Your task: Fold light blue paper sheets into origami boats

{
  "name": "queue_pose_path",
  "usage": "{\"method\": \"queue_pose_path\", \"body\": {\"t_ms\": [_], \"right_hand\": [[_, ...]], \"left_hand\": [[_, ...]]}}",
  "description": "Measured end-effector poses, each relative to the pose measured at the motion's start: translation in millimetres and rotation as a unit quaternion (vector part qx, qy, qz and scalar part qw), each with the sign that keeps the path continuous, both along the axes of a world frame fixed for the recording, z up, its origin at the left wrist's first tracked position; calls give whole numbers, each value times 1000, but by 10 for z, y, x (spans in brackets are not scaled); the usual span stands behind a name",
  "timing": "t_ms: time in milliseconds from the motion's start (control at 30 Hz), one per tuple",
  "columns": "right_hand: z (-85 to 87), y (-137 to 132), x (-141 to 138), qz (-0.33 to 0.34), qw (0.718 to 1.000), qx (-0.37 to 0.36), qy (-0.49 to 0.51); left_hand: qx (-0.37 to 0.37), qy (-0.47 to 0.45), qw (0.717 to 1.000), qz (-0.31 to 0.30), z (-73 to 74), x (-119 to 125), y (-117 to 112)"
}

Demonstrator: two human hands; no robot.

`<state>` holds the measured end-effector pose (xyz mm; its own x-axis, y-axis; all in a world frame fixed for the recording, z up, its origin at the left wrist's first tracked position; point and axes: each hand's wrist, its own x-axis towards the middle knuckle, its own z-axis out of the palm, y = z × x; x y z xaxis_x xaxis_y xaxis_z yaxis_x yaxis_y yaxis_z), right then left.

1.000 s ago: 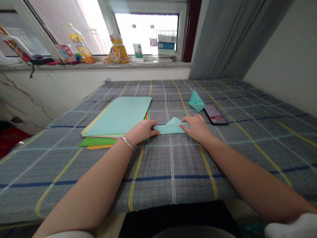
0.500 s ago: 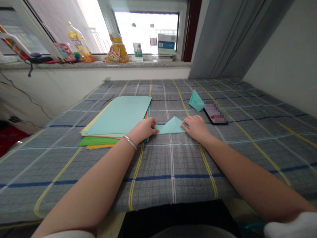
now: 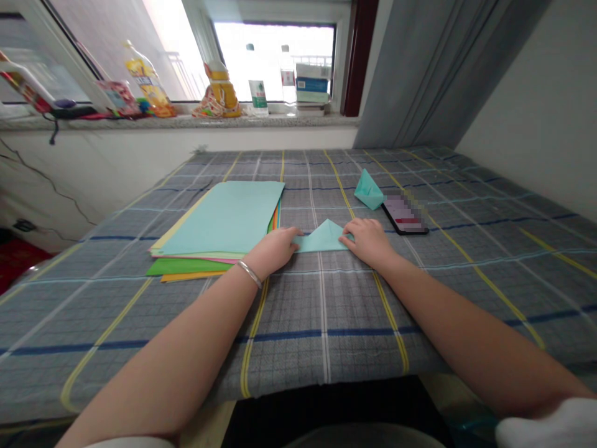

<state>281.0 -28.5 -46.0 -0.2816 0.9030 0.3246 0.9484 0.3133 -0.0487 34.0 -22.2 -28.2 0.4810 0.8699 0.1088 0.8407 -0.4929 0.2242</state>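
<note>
A folded light-blue sheet of paper lies flat on the checked cloth, with a pointed peak at its far edge and a narrow band below. My left hand, with a silver bangle at the wrist, grips the paper's left end between thumb and fingers. At the right end my right hand pinches the paper, fingers curled. Just left of my left hand lies a stack of coloured paper, a light-blue sheet on top. Beyond my right hand stands a folded turquoise paper boat.
A phone lies beside the paper boat. The checked tablecloth covers the table up to the wall. Bottles, a white-and-green tube and stacked boxes stand on the windowsill. A grey curtain hangs at the right.
My left hand has shifted slightly and turned over the paper's left end, covering more of it. My right hand and the paper stay about where they were.
</note>
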Motion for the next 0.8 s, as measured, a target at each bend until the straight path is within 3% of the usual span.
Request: {"method": "queue_pose_path", "body": {"t_ms": [233,300,400,467,667,800], "right_hand": [[1,-16,-22,-22,1000,-1,-2],[1,-18,-26,-25,1000,1,0],[3,-22,-29,-27,1000,-2,3],[7,-25,-30,-27,1000,-4,4],[32,-40,-42,-29,1000,-7,-6],[32,-35,-51,-33,999,-10,-10]], "left_hand": [[123,61,990,11,-57,140,-105],[156,49,986,-34,-84,170,-106],[132,39,981,-134,-137,216,-70],[98,42,982,-155,-170,249,-39],[41,39,992,-115,-220,346,4],[46,66,994,-74,-205,458,-47]]}}
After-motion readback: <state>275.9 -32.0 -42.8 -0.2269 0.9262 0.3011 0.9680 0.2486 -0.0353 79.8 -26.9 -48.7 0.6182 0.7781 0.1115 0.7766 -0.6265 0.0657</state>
